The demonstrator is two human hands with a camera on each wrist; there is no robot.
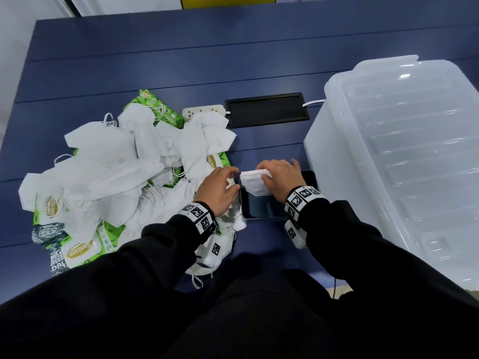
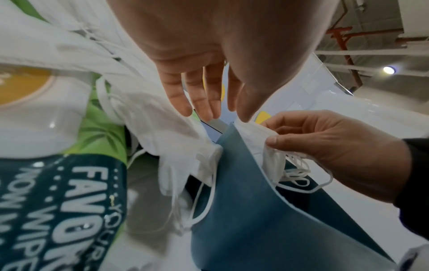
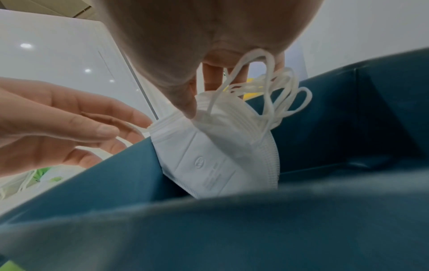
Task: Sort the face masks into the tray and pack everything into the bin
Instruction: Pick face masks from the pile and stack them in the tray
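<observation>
A person in black sleeves stands at the near edge of a dark blue table [image 1: 155, 60], both hands meeting over a small dark tray [image 1: 261, 206] that sits just in front of them, near the middle of that edge. The right hand [image 1: 280, 177] pinches a stack of folded white masks [image 1: 255, 183] between thumb and fingers, holding it upright against the tray's left wall, with the lower part inside the tray and the ear loops [image 3: 274, 91] bunched behind the fingers. The left hand [image 1: 219, 190] is just beside the stack, outside the tray's left wall, its fingers [image 2: 197, 95] loosely extended and gripping nothing; the fingertips are at the stack's edge, though whether they touch it is unclear. A loose pile of white masks [image 1: 116, 161] spreads over the left half of the table, lying on and among green wipe packs [image 1: 80, 251], and reaches right up to the tray's left wall. A large clear plastic bin [image 1: 404, 161] stands at the table's right edge, close to the tray. Toward the middle of the table are a white power strip [image 1: 202, 111] and a black rectangular cable hatch [image 1: 267, 110].
</observation>
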